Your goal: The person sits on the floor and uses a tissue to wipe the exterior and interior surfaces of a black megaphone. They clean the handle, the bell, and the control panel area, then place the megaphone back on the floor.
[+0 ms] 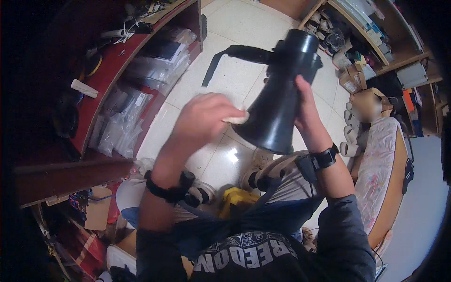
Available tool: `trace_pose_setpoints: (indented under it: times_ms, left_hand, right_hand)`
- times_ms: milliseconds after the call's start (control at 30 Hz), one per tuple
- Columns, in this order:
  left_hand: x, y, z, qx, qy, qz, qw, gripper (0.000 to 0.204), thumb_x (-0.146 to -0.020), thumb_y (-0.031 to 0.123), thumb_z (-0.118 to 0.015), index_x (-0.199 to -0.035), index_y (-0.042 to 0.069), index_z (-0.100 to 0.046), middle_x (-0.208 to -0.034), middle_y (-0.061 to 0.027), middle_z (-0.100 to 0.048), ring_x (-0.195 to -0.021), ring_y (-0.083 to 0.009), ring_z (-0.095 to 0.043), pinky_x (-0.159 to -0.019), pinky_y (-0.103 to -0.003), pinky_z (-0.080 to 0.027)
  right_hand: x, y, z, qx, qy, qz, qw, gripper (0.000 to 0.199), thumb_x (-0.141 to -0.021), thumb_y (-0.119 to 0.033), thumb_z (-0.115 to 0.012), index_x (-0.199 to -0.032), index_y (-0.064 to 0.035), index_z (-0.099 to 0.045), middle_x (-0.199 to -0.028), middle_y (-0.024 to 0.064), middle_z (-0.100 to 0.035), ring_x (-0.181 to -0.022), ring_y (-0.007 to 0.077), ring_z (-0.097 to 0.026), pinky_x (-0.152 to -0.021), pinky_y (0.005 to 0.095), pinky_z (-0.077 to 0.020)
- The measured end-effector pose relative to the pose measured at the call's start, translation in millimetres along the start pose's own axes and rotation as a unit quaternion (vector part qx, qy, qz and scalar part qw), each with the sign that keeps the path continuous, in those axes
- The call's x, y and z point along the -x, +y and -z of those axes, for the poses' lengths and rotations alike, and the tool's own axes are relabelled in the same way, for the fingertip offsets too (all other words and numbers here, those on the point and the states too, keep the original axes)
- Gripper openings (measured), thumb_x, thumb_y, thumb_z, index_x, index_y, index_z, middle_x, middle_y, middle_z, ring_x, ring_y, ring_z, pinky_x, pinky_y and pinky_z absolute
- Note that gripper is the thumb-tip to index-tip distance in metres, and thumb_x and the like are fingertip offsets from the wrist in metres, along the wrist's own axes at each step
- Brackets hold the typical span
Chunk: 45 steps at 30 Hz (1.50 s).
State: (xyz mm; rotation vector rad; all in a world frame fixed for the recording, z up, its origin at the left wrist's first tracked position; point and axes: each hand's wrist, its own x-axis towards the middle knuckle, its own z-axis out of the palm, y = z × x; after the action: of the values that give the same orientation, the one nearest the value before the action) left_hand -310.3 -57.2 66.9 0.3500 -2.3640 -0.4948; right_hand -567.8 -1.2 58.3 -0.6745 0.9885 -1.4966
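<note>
A black megaphone (278, 101) is held up in front of me, its wide bell pointing down toward my lap and its narrower end facing away. My right hand (305, 104) is closed around the right side of its body, the thumb lying along it. A black pistol-type handle with a loop of strap (242, 53) juts out to the left. My left hand (205, 118), slightly blurred, is closed on a small whitish cloth (236, 119). The cloth touches the left edge of the bell. How the left fingers hold it is partly hidden.
Red-brown shelving (110, 61) with plastic-wrapped packages stands at left. Right are a shelf with cartons (352, 77), a row of pale slippers (350, 134) and a bench with a floral cover (379, 164). A yellow object (237, 199) lies on the tiled floor between my legs.
</note>
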Motion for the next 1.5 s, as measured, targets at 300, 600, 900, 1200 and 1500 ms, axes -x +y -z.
trace_pose_setpoints:
  times_ms: [300, 600, 900, 1200, 1500]
  left_hand:
    - [-4, 5, -8, 0.191, 0.027, 0.217, 0.957, 0.028, -0.076, -0.003, -0.068, -0.102, 0.006, -0.072, -0.094, -0.0104, -0.067, -0.086, -0.0224, -0.066, -0.075, -0.031, -0.051]
    - [-10, 18, -7, 0.050, 0.018, 0.161, 0.986, 0.033, -0.073, -0.007, -0.063, -0.101, 0.008, -0.073, -0.093, -0.0102, -0.065, -0.090, -0.0236, -0.064, -0.080, -0.029, -0.050]
    - [-26, 26, -7, 0.058, 0.333, 0.175, 0.925, 0.029, -0.076, -0.006, -0.069, -0.102, 0.006, -0.069, -0.098, -0.0086, -0.067, -0.091, -0.0212, -0.063, -0.077, -0.029, -0.049]
    - [-19, 10, 13, -0.193, 0.142, -0.030, 0.970, 0.034, -0.071, 0.001, -0.065, -0.103, 0.011, -0.072, -0.098, -0.0012, -0.068, -0.087, -0.0217, -0.062, -0.075, -0.032, -0.051]
    - [-9, 17, -21, -0.180, 0.033, 0.154, 0.971, 0.042, -0.065, 0.003, -0.073, -0.106, 0.013, -0.071, -0.096, -0.0053, -0.067, -0.087, -0.0248, -0.062, -0.077, -0.035, -0.051]
  right_hand:
    - [-6, 5, 4, 0.017, 0.011, 0.017, 1.000, 0.070, -0.089, -0.055, -0.057, -0.131, 0.0009, -0.049, -0.120, 0.0159, -0.061, -0.107, 0.0237, -0.063, -0.095, 0.0359, -0.0502]
    - [0, 2, -3, 0.043, 0.088, 0.000, 0.995, 0.058, -0.088, -0.043, -0.066, -0.123, 0.0009, -0.052, -0.107, 0.0127, -0.063, -0.093, 0.0213, -0.064, -0.086, 0.0346, -0.0525]
    - [-2, 20, -19, -0.162, 0.032, -0.140, 0.976, 0.060, -0.094, -0.059, -0.049, -0.125, -0.0082, -0.052, -0.117, 0.0133, -0.060, -0.108, 0.0266, -0.059, -0.097, 0.0416, -0.0474]
    - [-8, 19, -7, -0.206, 0.033, -0.206, 0.956, 0.070, -0.092, -0.066, -0.045, -0.129, -0.0068, -0.049, -0.123, 0.0178, -0.058, -0.111, 0.0309, -0.059, -0.098, 0.0448, -0.0482]
    - [-15, 33, -1, -0.155, 0.123, -0.148, 0.969, 0.060, -0.093, -0.056, -0.052, -0.125, -0.0055, -0.048, -0.119, 0.0137, -0.058, -0.111, 0.0287, -0.058, -0.100, 0.0430, -0.0467]
